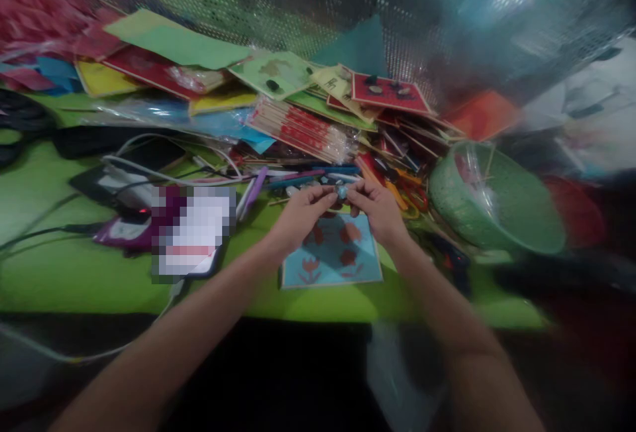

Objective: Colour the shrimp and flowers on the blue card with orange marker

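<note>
My left hand (309, 208) and my right hand (376, 203) meet over the far edge of a blue card, both pinching. Between their fingertips is a small, pale blue piece (341, 191); blur hides what it is. Beneath them the blue card (332, 265), decorated with orange-red flower shapes, lies flat on the green tabletop (238, 296). My hands cover part of its upper side. Just beyond my fingers lie several pens (313, 173) and small loose bits.
A green bowl (497, 200) holding clear plastic stands at the right, near orange-handled scissors (397, 200). Packed sticks (298, 128) and decorated cards (387, 93) are heaped at the back. At the left lie a pixelated phone (191, 233), a purple device (122, 230) and cables.
</note>
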`<act>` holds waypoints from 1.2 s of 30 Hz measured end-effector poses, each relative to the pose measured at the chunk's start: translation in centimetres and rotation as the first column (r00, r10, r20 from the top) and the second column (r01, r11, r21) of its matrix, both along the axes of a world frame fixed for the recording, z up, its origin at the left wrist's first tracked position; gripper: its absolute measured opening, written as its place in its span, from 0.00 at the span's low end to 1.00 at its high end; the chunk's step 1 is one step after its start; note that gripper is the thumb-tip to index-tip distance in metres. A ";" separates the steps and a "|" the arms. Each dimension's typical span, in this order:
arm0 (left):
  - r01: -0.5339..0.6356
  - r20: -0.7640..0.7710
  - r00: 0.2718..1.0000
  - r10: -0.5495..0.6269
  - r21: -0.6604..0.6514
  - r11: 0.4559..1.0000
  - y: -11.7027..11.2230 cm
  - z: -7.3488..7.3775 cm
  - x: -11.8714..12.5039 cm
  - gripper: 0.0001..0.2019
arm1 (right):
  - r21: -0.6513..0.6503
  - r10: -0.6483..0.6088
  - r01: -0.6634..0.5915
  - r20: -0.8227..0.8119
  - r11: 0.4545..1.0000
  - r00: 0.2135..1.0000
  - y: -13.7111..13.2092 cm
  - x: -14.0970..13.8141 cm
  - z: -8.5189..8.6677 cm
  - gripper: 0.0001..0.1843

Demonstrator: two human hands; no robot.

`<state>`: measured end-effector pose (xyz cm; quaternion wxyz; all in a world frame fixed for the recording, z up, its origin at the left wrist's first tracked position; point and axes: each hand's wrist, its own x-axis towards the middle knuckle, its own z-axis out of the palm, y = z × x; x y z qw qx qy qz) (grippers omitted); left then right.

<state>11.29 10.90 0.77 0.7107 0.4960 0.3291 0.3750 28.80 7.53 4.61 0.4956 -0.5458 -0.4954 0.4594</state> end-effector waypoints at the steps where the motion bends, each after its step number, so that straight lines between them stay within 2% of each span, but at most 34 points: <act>1: 0.001 -0.002 1.000 -0.001 -0.014 1.000 0.0 -0.1 0.0 0.20 | 0.004 -0.004 0.004 -0.006 1.000 1.000 0.0 0.0 -0.1 0.23; 5: -0.020 -0.014 1.000 0.019 -0.025 0.999 0.2 -0.3 0.1 0.18 | 0.080 -0.025 0.019 0.075 0.997 0.997 -0.3 -0.1 -0.4 0.20; 7: -0.041 -0.032 0.999 0.041 -0.017 0.999 0.3 -0.4 0.1 0.16 | 0.198 -0.063 0.020 0.211 0.980 0.975 -0.5 -0.1 -0.6 0.15; 10: -0.057 -0.054 0.997 0.057 0.001 0.998 0.2 -0.5 0.0 0.14 | 0.328 -0.097 -0.058 0.439 0.943 0.893 -0.9 -0.1 -0.6 0.14; 12: -0.050 -0.055 0.997 0.050 0.009 0.999 0.2 -0.6 -0.1 0.14 | 0.347 -0.117 -0.082 0.517 0.934 0.848 -1.1 -0.1 -0.8 0.12; 16: 0.003 -0.035 0.999 -0.003 0.001 1.000 0.0 -0.5 0.0 0.17 | 0.369 -0.192 -0.022 0.535 0.929 0.823 -1.1 0.0 -1.2 0.12; 18: 0.042 -0.027 0.999 -0.042 0.004 0.999 -0.1 -0.3 -0.1 0.19 | 0.367 -0.197 -0.032 0.568 0.930 0.799 -1.0 0.2 -1.3 0.12; 20: 0.064 -0.051 0.997 -0.063 0.017 0.998 -0.2 0.1 -0.1 0.20 | 0.349 -0.174 -0.086 0.650 0.933 0.740 -0.9 0.4 -1.1 0.12; 23: 0.040 -0.135 0.990 -0.031 0.067 0.997 -0.5 0.8 -0.2 0.19 | 0.305 -0.130 -0.204 0.794 0.930 0.594 -1.0 0.7 -0.8 0.14; 27: 0.006 -0.192 0.981 0.023 0.148 0.989 -0.8 1.1 -0.2 0.18 | 0.295 -0.160 -0.278 0.893 0.914 0.421 -1.3 0.6 -0.7 0.15; 32: 0.013 -0.210 0.977 0.025 0.177 0.984 -1.1 1.2 -0.1 0.20 | 0.324 -0.231 -0.306 0.924 0.895 0.305 -1.7 0.3 -1.0 0.16; 36: -0.010 -0.213 0.975 0.064 0.245 0.969 -1.2 1.4 -0.1 0.18 | 0.350 -0.279 -0.310 0.927 0.884 0.250 -1.8 0.0 -1.2 0.16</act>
